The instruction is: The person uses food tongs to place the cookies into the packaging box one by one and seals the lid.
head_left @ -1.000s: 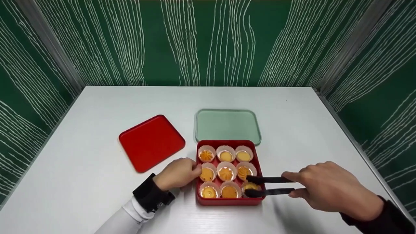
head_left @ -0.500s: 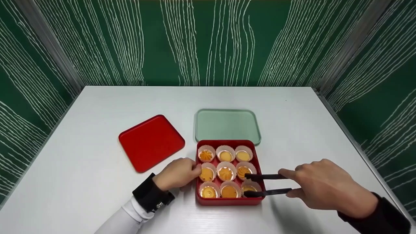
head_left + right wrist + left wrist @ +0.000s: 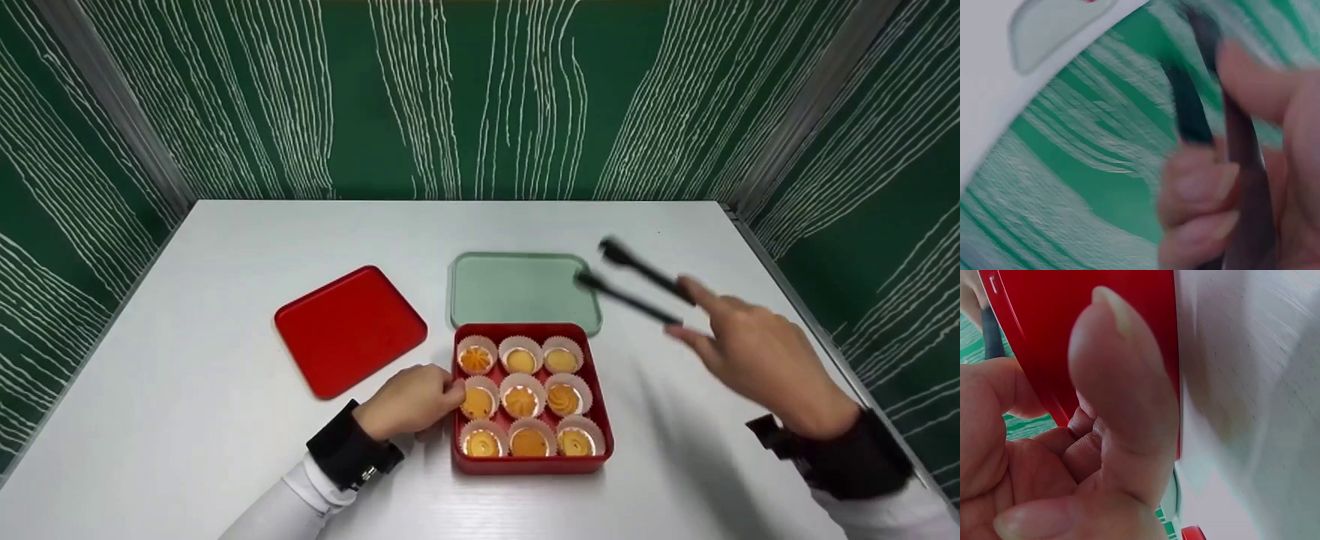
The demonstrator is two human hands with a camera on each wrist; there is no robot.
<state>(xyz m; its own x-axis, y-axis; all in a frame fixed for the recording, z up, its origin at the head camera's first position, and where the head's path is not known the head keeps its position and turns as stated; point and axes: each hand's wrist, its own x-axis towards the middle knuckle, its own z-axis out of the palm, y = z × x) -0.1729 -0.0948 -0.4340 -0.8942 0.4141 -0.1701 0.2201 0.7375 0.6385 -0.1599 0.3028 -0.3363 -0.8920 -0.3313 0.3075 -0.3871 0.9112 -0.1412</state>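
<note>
A red square box (image 3: 532, 466) holds several cookies in white paper cups, set in rows. My left hand (image 3: 412, 401) grips its left wall, with the thumb at the rim; the left wrist view shows the fingers curled against the red side (image 3: 1129, 284). My right hand (image 3: 765, 352) is raised to the right of the box, holding black tongs (image 3: 648, 273). Their arms are spread, with nothing between the tips, which overlap the right end of the green tray (image 3: 517, 289) in the head view. The box's front right cup holds a round swirled cookie (image 3: 575, 443).
Left of the box, a flat red lid or tray (image 3: 352, 330) lies at an angle. The green tray lies just behind the box. Green panels with white streaks (image 3: 517, 97) stand around the back and sides of the white table (image 3: 225, 255).
My right hand has lifted the tongs out of the box's front right corner and swung them up and back. The cookie there now lies uncovered in its cup. My left hand has stayed put.
</note>
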